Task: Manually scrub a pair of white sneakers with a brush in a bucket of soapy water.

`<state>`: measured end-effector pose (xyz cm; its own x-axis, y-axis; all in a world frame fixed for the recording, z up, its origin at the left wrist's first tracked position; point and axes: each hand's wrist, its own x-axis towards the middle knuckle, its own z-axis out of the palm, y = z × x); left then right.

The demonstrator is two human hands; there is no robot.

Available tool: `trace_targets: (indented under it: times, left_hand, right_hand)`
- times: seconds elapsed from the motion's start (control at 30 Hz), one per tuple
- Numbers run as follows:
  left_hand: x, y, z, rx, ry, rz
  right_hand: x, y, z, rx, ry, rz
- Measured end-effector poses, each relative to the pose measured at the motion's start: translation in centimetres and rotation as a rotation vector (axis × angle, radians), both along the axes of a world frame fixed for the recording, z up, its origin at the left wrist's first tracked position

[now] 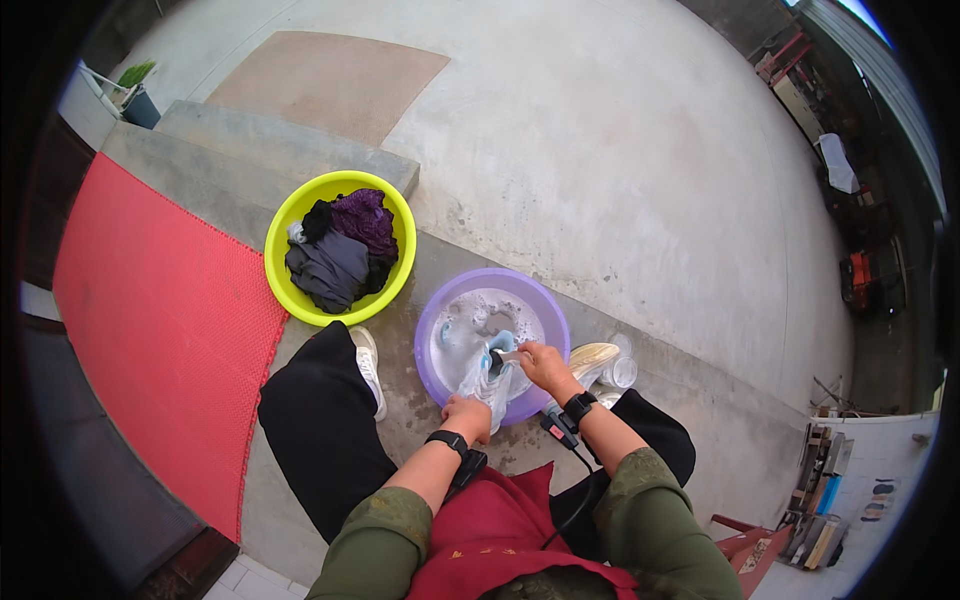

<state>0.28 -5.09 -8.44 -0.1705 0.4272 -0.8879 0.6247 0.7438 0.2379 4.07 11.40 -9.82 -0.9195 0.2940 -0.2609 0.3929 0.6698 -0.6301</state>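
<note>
A purple plastic basin [493, 274] of sudsy water stands on the concrete between my feet. Over its near side lies a white lace-up shoe [489, 386] with light blue parts, and my left hand [468, 418] grips the toe end. My right hand [546, 369] holds a brush [510, 356] by its pale handle, with the dark head at the shoe's opening. Something blue shows in the foam at the left. Beside the basin's right wall rests another pale shoe [595, 358], sole up.
A yellow-green basin [274, 259] of dark clothes [330, 262] stands at the upper left, beside a red mat [165, 315]. Clear containers [622, 372] and a corded device [559, 429] lie near my right leg. A concrete step edge runs beyond the basins.
</note>
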Motion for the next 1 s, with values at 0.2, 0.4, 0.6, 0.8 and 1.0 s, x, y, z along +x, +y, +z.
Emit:
trace_targets:
  times: [0.2, 0.4, 0.6, 0.8, 1.0]
  left_hand:
    - [0.6, 0.0, 0.8, 0.021, 0.041, 0.023]
    - [1.5, 0.1, -1.5, 0.005, -0.02, -0.049]
    - [0.9, 0.3, -2.1, -0.015, -0.05, -0.015]
    - [1.5, -0.2, -1.3, 0.004, -0.018, -0.017]
    - [1.3, 0.2, -0.7, 0.016, 0.022, 0.013]
  right_hand:
    - [-0.2, -1.6, -1.6, -0.013, 0.031, -0.097]
    - [-0.8, -1.2, 1.1, 0.033, -0.007, 0.271]
    - [-0.8, -1.2, -3.5, 0.112, 0.08, 0.269]
    - [-0.2, -2.3, 1.2, 0.0, 0.034, 0.32]
    - [-0.1, -0.8, -0.7, 0.021, 0.037, 0.131]
